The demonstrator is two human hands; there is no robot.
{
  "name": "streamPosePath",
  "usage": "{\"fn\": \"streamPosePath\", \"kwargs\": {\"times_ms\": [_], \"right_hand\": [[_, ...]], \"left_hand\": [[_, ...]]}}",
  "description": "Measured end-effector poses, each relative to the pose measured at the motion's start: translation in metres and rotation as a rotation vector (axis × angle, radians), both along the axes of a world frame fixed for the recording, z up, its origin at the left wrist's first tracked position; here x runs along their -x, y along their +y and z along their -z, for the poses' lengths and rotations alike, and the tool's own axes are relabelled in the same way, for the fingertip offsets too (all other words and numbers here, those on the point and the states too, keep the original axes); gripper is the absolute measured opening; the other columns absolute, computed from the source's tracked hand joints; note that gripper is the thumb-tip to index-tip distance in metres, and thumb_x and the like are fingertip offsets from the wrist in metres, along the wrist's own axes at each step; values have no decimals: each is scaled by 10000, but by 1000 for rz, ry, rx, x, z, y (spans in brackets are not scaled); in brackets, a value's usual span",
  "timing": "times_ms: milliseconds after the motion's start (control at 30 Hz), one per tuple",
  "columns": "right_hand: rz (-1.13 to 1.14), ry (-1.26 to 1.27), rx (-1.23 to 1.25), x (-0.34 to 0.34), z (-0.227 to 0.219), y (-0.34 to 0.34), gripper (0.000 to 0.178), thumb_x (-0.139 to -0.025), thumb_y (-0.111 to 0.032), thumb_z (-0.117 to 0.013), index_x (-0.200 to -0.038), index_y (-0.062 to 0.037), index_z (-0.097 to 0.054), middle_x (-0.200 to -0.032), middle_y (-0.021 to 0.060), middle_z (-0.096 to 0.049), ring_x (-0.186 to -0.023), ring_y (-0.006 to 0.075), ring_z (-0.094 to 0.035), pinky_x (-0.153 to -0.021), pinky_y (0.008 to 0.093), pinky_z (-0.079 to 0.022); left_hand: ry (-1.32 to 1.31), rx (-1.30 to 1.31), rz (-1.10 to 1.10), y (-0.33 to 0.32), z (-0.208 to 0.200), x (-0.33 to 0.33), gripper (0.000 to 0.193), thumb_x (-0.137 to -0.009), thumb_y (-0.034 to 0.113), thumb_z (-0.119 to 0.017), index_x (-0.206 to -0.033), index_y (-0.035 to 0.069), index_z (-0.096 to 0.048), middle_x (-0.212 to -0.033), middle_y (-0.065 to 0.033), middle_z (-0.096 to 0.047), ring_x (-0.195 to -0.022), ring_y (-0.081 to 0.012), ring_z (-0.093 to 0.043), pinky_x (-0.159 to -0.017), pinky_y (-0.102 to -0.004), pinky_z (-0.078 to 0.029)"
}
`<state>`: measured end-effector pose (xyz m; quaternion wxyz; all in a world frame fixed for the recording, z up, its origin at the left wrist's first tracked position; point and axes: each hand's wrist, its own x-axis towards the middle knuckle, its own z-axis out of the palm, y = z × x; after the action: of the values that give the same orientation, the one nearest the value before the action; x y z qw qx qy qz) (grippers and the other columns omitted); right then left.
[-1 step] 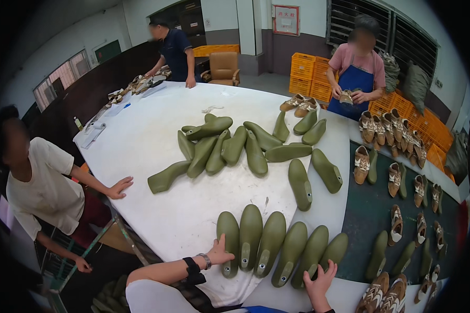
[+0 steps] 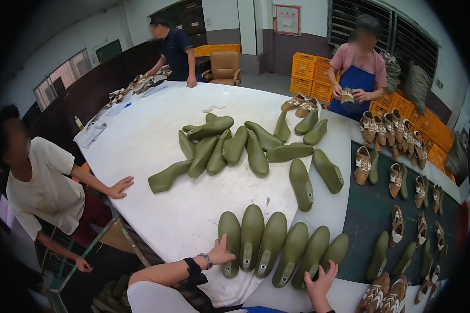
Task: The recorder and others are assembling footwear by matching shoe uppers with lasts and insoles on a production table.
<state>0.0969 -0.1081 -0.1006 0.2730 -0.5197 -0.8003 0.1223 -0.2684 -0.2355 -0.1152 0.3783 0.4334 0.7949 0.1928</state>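
Note:
Several olive-green shoe lasts (image 2: 271,245) lie side by side in a row at the near edge of the table, toes pointing away from me. My left hand (image 2: 222,254) grips the heel end of the leftmost shoe last (image 2: 229,235), its thumb up along the outer side. At the other end, my right hand (image 2: 320,281) has its thumb and fingers around the heel of the rightmost shoe last (image 2: 336,247). The row sits between my two hands. Farther off, more green lasts (image 2: 235,146) lie in a loose pile.
A white-covered table (image 2: 156,219) spreads ahead. On the right, a dark green surface (image 2: 368,208) carries brown-and-white shoes (image 2: 363,164) paired with lasts. Three other people stand around the table; one in a blue apron (image 2: 357,81) holds a shoe. Orange crates (image 2: 303,73) are stacked behind.

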Motion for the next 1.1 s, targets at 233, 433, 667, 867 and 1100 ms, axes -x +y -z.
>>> {"fn": "streamPosePath", "kwargs": {"times_ms": [233,433,667,867,1100], "right_hand": [[-7,-29,64,-2,-1,-1,492,-617,-245,-707,-981,59,-577,-1308,236,-315,-1248,459,-232,-991,516,-277],[-10,-91,46,-1,-8,0,500,-619,-235,-705,-1014,45,-577,-1306,239,-334,-1232,455,-261,-1003,515,-263],[-46,-149,31,14,-36,2,500,-636,-243,-732,-1036,24,-596,-1276,255,-380,-1190,468,-309,-988,539,-279],[-37,-202,0,18,-41,2,460,-666,-186,-711,-1055,25,-585,-1240,254,-415,-1149,448,-373,-964,506,-323],[5,-123,108,6,-11,-1,533,-587,-177,-683,-1056,29,-538,-1327,249,-302,-1265,456,-230,-1025,517,-224]], "left_hand": [[-138,100,-47,27,-39,87,902,-782,559,-573,-1377,-22,-223,-1372,-262,-325,-1269,-332,-348,-1036,-366,-303],[761,-8,-494,62,-32,257,732,-741,222,-650,-1350,54,-281,-1399,-153,-287,-1287,-329,-270,-1016,-412,-334],[758,255,-620,79,-34,325,822,-678,194,-685,-1366,152,-238,-1379,-48,-306,-1288,-301,-272,-1003,-450,-339],[821,312,-631,91,-47,321,664,-651,213,-710,-1221,129,-380,-1197,-96,-435,-1174,-277,-389,-971,-415,-354],[768,261,-501,58,-24,315,647,-601,285,-735,-1115,55,-417,-1040,-175,-557,-973,-334,-562,-899,-379,-431]]}}
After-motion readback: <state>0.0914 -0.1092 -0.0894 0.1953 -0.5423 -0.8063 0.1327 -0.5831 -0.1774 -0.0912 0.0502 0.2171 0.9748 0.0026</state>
